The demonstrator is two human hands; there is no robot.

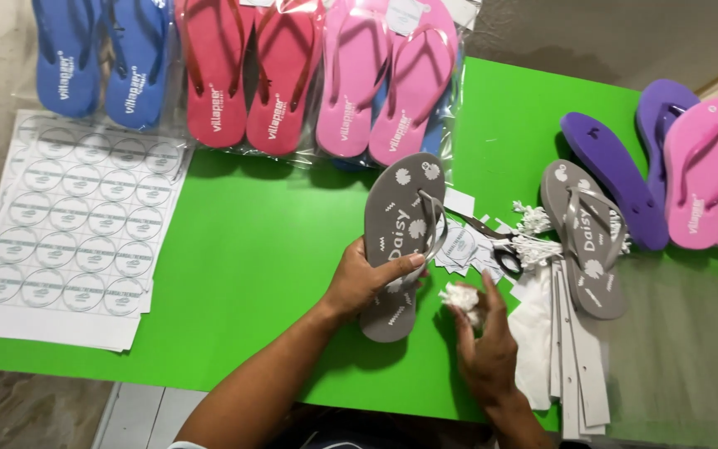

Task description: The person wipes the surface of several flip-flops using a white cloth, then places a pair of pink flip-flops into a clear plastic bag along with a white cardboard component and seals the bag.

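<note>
My left hand (pixel 367 278) grips a grey flip-flop (pixel 402 220) by its side, over the green table (pixel 251 249). The sandal has white printed shapes and a grey strap. My right hand (pixel 482 337) sits just right of the sandal's heel, and its fingers pinch a small white bundle of string loops (pixel 460 297). The matching grey flip-flop (pixel 585 237) lies flat further right.
Black-handled scissors (pixel 499 249), small paper tags (pixel 464 246) and white string bundles (pixel 533 235) lie between the grey sandals. White card strips (pixel 579 366) lie at the right. Bagged blue, red and pink pairs line the far edge. A sticker sheet (pixel 76 224) lies left; purple and pink sandals lie far right.
</note>
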